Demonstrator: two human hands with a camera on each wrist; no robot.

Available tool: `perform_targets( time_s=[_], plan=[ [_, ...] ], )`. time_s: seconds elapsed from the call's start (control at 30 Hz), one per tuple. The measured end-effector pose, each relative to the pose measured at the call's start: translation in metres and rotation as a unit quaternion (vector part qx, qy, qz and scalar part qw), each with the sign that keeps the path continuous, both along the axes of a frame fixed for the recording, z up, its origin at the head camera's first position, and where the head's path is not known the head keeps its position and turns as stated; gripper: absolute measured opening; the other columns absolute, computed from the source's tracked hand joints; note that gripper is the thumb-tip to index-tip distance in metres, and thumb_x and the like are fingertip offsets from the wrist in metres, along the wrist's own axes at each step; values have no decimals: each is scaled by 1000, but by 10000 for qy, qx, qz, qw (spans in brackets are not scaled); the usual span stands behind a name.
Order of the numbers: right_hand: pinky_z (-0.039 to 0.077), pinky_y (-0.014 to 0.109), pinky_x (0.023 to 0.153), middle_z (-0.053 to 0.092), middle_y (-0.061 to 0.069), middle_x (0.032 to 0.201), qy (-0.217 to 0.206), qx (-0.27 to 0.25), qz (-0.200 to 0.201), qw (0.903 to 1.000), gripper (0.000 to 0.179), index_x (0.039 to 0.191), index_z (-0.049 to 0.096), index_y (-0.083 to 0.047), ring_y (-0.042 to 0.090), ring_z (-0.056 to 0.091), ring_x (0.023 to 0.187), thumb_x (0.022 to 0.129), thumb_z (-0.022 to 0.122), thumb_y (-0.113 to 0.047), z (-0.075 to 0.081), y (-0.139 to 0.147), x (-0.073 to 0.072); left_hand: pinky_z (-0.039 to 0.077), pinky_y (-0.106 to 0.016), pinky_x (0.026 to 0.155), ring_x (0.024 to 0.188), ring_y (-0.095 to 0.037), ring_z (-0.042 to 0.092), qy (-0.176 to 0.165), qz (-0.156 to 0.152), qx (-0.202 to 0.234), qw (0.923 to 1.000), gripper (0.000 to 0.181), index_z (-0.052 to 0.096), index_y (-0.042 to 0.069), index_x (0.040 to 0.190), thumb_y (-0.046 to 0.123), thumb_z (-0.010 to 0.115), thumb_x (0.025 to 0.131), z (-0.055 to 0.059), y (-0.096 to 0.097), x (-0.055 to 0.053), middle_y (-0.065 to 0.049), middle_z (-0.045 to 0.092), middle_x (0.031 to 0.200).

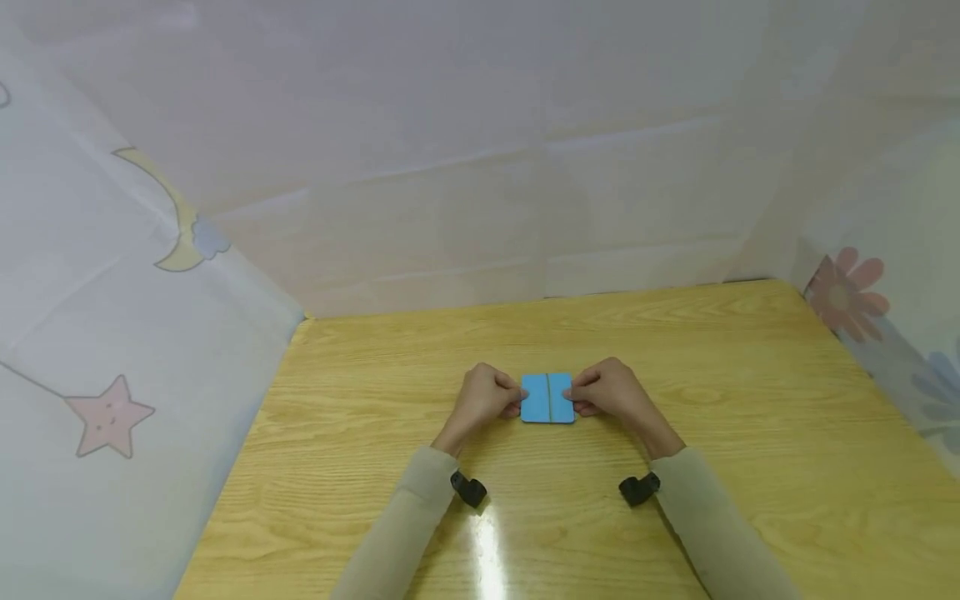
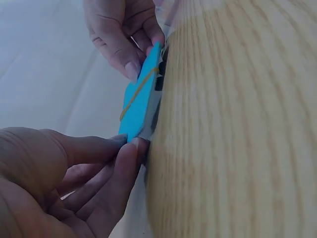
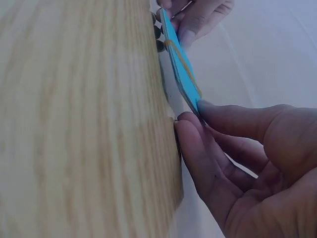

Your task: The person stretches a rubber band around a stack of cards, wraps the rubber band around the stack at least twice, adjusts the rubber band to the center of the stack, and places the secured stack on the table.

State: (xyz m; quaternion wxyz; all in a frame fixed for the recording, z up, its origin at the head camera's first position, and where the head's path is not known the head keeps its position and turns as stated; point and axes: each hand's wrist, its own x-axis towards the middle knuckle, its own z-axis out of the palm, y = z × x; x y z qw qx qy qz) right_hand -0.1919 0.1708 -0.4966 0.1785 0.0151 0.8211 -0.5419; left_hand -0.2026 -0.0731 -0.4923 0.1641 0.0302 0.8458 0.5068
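A blue square card-like piece with rounded corners [image 1: 536, 398] lies between my two hands, with a thin yellowish-brown rubber band [image 1: 550, 398] around its middle. Its thin edge looks layered in the right wrist view. My left hand [image 1: 486, 395] pinches the left side, thumb on the blue face and fingers at the edge and beneath. The opposite side is pinched the same way by my right hand [image 1: 611, 390]. In the wrist views the blue piece [image 2: 141, 96] sits tilted, close above the tabletop. Small dark shapes [image 3: 158, 32] show under its far end; what they are cannot be told.
The wood-grain table [image 1: 360, 492] spreads around both hands. Pale cloth [image 1: 480, 217] with printed moon, star and flowers stands behind and along the sides. A small black device [image 1: 469, 490] sits at the left sleeve cuff, another black device [image 1: 639, 490] at the right.
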Motion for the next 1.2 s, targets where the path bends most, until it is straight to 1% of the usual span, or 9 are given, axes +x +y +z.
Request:
perform_targets(
  time_s=[0.1, 0.2, 0.37, 0.57, 0.7, 0.83, 1.0, 1.2],
  plan=[
    [66, 31, 67, 80, 14, 85, 104, 181, -20, 9998, 18, 105, 79, 8, 14, 75, 69, 96, 75, -7, 2, -3, 0, 64, -29, 61, 61, -18, 77, 9, 100, -140, 9999, 11, 83, 1, 89, 10, 80, 93, 3, 0, 0, -11, 80, 80],
    [66, 32, 66, 79, 15, 82, 167, 259, -110, 9995, 18, 105, 79, 9, 15, 76, 67, 96, 75, -7, 4, -5, 0, 64, -30, 60, 60, -19, 77, -29, 178, -161, 9997, 10, 84, 1, 88, 10, 82, 92, 4, 1, -1, -11, 80, 77],
    [66, 33, 66, 79, 17, 82, 208, 221, -258, 9992, 18, 104, 79, 10, 17, 76, 66, 96, 75, -6, 5, -7, 0, 64, -28, 59, 58, -16, 76, -40, 274, -206, 9994, 7, 84, 1, 87, 8, 83, 90, 2, 3, -1, -10, 79, 76],
    [66, 33, 66, 79, 17, 82, 237, 226, -291, 9990, 17, 100, 80, 8, 17, 76, 67, 96, 77, -8, 5, -8, -1, 63, -27, 58, 57, -16, 75, -91, 368, -299, 9988, 11, 82, 2, 82, 8, 82, 91, 2, 5, 0, -8, 78, 69],
    [66, 32, 66, 79, 16, 82, 211, 256, -314, 9990, 17, 100, 80, 6, 16, 75, 66, 95, 78, -9, 6, -7, -2, 63, -27, 58, 57, -17, 76, -54, 421, -300, 9986, 11, 82, 2, 81, 8, 82, 91, 3, 7, 0, -8, 78, 70],
    [65, 32, 65, 79, 14, 81, 162, 301, -319, 9989, 16, 100, 80, 5, 15, 75, 65, 95, 78, -10, 4, -6, -3, 63, -27, 58, 58, -17, 76, -26, 433, -284, 9987, 9, 83, 2, 83, 7, 83, 90, 3, 7, 0, -8, 78, 71],
    [65, 32, 64, 79, 13, 81, 155, 375, -239, 9989, 15, 99, 80, 5, 15, 74, 65, 95, 77, -10, 2, -6, -2, 63, -29, 58, 58, -17, 75, -35, 374, -139, 9992, 7, 83, 2, 83, 5, 84, 88, 0, 5, 0, -10, 79, 74],
    [65, 32, 64, 79, 15, 82, 173, 401, -226, 9988, 16, 99, 79, 7, 14, 74, 65, 95, 77, -9, 5, -7, -1, 63, -28, 57, 56, -14, 74, -35, 341, -92, 9994, 6, 83, 0, 83, 2, 82, 89, 0, 6, -2, -12, 80, 75]
  ],
)
